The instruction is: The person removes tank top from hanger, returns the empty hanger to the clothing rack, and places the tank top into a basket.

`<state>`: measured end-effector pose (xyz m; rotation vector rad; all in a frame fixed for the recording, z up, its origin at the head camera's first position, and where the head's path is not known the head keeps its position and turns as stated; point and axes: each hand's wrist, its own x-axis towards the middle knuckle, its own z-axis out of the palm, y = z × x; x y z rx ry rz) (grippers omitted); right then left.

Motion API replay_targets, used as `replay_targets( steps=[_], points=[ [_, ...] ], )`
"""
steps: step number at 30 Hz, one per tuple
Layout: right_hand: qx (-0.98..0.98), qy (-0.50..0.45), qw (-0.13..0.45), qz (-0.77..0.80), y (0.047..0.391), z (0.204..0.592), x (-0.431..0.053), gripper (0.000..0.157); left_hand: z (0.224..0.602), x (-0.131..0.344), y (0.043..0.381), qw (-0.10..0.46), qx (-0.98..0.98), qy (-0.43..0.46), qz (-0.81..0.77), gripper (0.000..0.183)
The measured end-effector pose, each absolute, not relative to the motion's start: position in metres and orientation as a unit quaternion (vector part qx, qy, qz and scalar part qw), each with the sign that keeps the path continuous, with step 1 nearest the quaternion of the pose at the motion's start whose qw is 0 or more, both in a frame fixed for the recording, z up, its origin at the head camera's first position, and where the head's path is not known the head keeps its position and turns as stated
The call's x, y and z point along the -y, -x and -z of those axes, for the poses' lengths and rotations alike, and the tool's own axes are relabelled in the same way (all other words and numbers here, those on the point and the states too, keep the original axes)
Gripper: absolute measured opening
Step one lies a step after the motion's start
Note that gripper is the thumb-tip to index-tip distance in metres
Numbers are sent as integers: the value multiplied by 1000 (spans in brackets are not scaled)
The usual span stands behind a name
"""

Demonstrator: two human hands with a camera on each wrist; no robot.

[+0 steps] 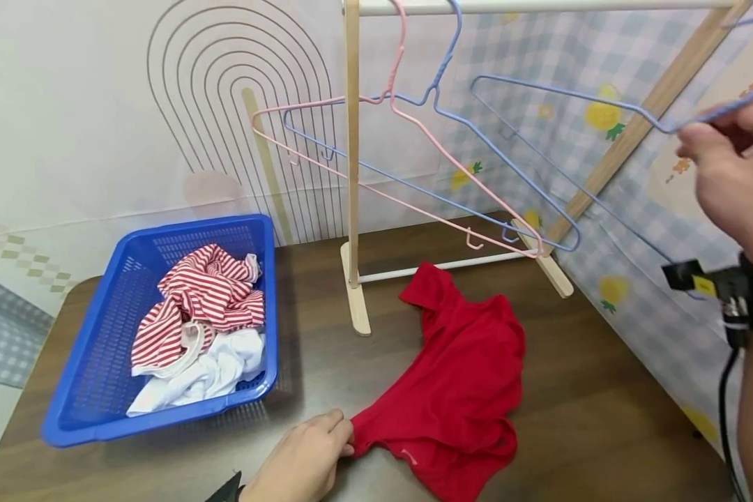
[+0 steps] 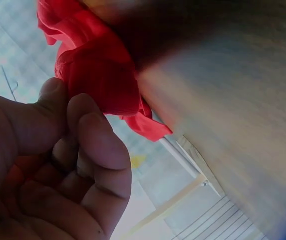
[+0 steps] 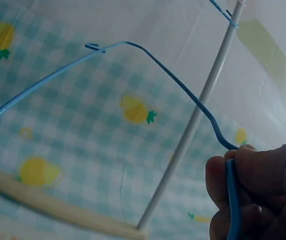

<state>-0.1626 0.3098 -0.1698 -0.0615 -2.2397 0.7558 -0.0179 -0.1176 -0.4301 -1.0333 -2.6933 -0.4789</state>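
Observation:
A crumpled red shirt [image 1: 464, 390] lies on the brown table, one short sleeve pointing toward the rack. My left hand [image 1: 304, 453] pinches its near left edge; the left wrist view shows thumb and forefinger at the red cloth [image 2: 100, 75]. Up at the right, my right hand [image 1: 743, 167] grips a blue hanger [image 3: 170, 73] at its neck, thumb and fingers curled round the wire. One arm of this hanger reaches left, beside the rack. Its hook runs off the right edge of the head view.
A pink hanger [image 1: 436, 143] and another blue hanger [image 1: 477, 132] hang from the rack's white bar [image 1: 539, 5]. The wooden rack post [image 1: 353, 153] stands behind the shirt. At left, a blue basket [image 1: 78, 376] holds red-striped and white clothes [image 1: 210, 300].

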Motion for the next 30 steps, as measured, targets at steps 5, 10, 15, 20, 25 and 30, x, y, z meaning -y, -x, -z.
replay_targets(
  steps=[5, 10, 15, 20, 25, 30],
  points=[
    [927, -15, 321, -196, 187, 138, -277, 38, 432, 116, 16, 129, 914, 349, 161, 22],
    [956, -40, 230, -176, 215, 115, -256, 47, 432, 117, 16, 123, 915, 348, 162, 21],
    [970, -42, 149, -185, 237, 103, -239, 44, 430, 118, 16, 105, 919, 345, 162, 19],
    [974, -51, 111, -190, 251, 103, -227, 43, 429, 116, 16, 105, 918, 345, 164, 18],
    [975, -63, 103, -186, 252, 112, -225, 47, 427, 115, 17, 115, 916, 349, 162, 18],
    [970, -73, 114, -200, 249, 115, -223, 48, 423, 114, 19, 129, 914, 351, 156, 18]
  ],
)
